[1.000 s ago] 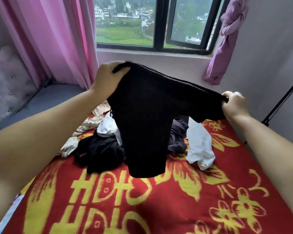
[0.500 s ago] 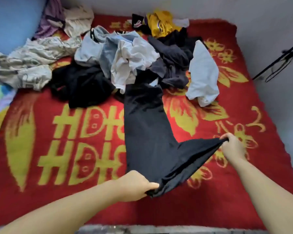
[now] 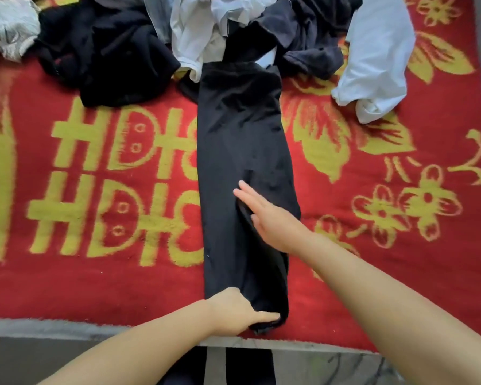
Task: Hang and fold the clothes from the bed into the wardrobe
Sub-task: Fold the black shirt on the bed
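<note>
A pair of black trousers (image 3: 242, 151) lies folded lengthwise in a long strip on the red and yellow blanket (image 3: 100, 279), running from the clothes pile down to the bed's near edge. My left hand (image 3: 239, 311) grips the near end of the trousers at the bed's edge. Flat on the middle of the strip rests my right hand (image 3: 270, 215), fingers straight and pointing up-left.
A heap of clothes lies along the far side: a black garment (image 3: 106, 54), a white shirt (image 3: 197, 34), dark navy pieces (image 3: 306, 37), a white garment (image 3: 375, 56) at right and a pale patterned cloth (image 3: 6, 31) at far left. The bed's edge (image 3: 67, 326) runs near me.
The trousers, first held up in the air, were laid on the blanket. My right hand let go of its corner and now lies flat on them; my left hand still holds the near end.
</note>
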Demonstrator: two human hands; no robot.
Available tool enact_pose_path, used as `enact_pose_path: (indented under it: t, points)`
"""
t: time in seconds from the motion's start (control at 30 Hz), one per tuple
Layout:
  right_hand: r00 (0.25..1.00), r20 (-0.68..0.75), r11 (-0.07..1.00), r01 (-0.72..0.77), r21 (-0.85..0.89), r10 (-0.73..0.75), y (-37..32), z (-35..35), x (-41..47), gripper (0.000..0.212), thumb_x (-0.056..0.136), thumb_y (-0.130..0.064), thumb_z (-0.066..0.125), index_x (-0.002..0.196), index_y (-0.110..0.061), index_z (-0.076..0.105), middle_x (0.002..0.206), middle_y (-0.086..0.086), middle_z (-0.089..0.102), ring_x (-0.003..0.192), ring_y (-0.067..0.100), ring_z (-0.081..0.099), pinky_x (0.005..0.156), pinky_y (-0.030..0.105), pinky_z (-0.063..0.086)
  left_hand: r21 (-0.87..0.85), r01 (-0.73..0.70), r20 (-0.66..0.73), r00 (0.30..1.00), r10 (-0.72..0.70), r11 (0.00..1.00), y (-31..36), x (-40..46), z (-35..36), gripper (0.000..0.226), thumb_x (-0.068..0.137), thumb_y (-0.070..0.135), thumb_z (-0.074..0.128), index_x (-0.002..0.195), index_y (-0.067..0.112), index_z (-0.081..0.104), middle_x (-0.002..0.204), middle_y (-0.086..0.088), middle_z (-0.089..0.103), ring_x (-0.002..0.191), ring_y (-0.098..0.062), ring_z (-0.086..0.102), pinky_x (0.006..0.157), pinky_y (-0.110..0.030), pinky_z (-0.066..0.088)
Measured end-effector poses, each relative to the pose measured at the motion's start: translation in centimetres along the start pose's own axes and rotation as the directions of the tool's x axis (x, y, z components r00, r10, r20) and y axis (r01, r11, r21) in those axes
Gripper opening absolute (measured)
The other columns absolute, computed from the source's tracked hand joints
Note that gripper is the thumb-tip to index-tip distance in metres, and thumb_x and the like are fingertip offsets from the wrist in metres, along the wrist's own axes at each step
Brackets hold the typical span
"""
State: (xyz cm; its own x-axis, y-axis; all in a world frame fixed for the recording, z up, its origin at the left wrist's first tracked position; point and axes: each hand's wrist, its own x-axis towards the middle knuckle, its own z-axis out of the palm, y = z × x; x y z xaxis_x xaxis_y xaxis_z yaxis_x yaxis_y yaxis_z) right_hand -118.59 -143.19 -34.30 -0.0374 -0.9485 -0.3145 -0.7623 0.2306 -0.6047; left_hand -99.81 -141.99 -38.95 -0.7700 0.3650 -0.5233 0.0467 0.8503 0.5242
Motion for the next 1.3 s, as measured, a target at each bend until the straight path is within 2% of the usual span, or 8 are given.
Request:
enact_pose_path:
  t: [0.13,0.33,0.47,0.57,0.7,0.83,1.1,1.3]
  points:
    - [0.945,0.321,0.996,-0.036,-0.084,0.062,0.5,5.3,-1.9,0.090,0.081,0.009,0.035,0.153,-0.033,0.001,0.160,-0.016,-0.007,0.113,0.022,0.051,0.094,0.037,0.041,-0.080,0.018,0.004,1.000,-0.018,0.997,0.0,0.1,0.4,0.075,0.088,-0.004,0.037,0.152,0.028,0.015,0.074,-0.015,0.059,0.063,-0.029,0.047,0.075,-0.039,0.036]
    - [0.766,0.633,0.944,0.116,-0.310,0.114,4.8,7.5,-9.2,0.095,0.082,-0.022,0.053,0.152,-0.026,-0.010,0.159,-0.006,-0.020,0.141,0.018,-0.029,0.111,0.059,-0.016,-0.577,0.156,-0.079,0.966,-0.245,0.802,-2.7,-1.4,-2.2,0.059,0.092,0.012,0.046,0.143,0.040,0.039,0.110,-0.015,0.066,0.095,-0.031,0.057,0.077,-0.029,0.037]
    - [0.899,0.437,0.998,0.000,-0.067,0.029,3.9,6.3,-6.9,0.033,0.092,-0.028,0.049,0.125,-0.031,0.051,0.134,-0.007,0.053,0.145,0.010,0.017,0.115,0.052,0.006,-0.781,0.080,-0.020,0.988,-0.154,0.619,-6.1,-1.7,-6.2,0.023,0.094,0.017,0.054,0.114,0.014,0.066,0.092,-0.003,0.067,0.077,-0.010,0.056,0.073,-0.027,0.042]
    - [0.966,0.147,0.939,-0.245,0.243,0.214,4.3,3.0,-2.1,0.023,0.085,-0.007,0.060,0.073,-0.026,0.055,0.068,-0.010,0.055,0.073,0.005,0.052,0.069,0.033,0.039,-0.810,0.076,-0.136,0.940,-0.313,0.581,-11.3,-1.5,-10.2,0.008,0.088,0.023,0.066,0.090,0.016,0.071,0.076,0.009,0.063,0.072,0.000,0.052,0.071,-0.025,0.042]
    - [0.743,-0.320,0.786,-0.432,0.442,0.588,6.2,-0.3,4.3,0.032,0.092,-0.011,0.056,0.123,-0.017,0.054,0.103,-0.002,0.062,0.089,0.014,0.059,0.084,0.029,0.046,-0.762,0.330,-0.406,0.427,-0.808,0.557,-19.6,-0.8,-14.5,0.059,0.087,0.046,0.063,0.139,0.027,0.046,0.094,0.007,0.057,0.091,-0.013,0.054,0.082,-0.030,0.043]
    - [0.731,-0.421,0.843,-0.466,0.268,0.538,5.3,1.9,5.8,0.056,0.094,-0.020,0.055,0.145,-0.013,0.033,0.146,0.009,0.038,0.135,0.023,0.035,0.110,0.035,0.029,-0.764,0.501,-0.371,0.173,-0.912,0.406,-19.6,0.5,-10.8,0.077,0.091,0.045,0.055,0.151,0.018,0.016,0.137,-0.012,0.038,0.127,-0.029,0.037,0.103,-0.041,0.031]
    - [0.572,-0.101,0.543,-0.687,0.483,0.814,8.2,5.3,3.0,0.074,0.092,-0.039,0.060,0.149,-0.010,0.022,0.143,0.016,0.044,0.132,0.031,0.041,0.104,0.033,0.031,-0.971,-0.018,0.234,0.130,-0.964,-0.238,-12.8,2.7,-2.4,0.038,0.091,0.031,0.063,0.113,0.011,0.039,0.105,-0.002,0.056,0.093,-0.021,0.053,0.079,-0.029,0.039]
    - [0.648,-0.418,0.763,-0.454,0.460,0.637,7.1,3.2,2.3,0.036,0.093,-0.016,0.056,0.128,-0.017,0.046,0.097,0.013,0.068,0.087,0.034,0.062,0.063,0.025,0.028,-0.992,-0.123,-0.036,0.070,-0.997,0.028,-12.5,0.7,-3.4,0.013,0.095,0.027,0.056,0.091,0.015,0.052,0.086,0.006,0.060,0.081,-0.013,0.056,0.068,-0.027,0.039]
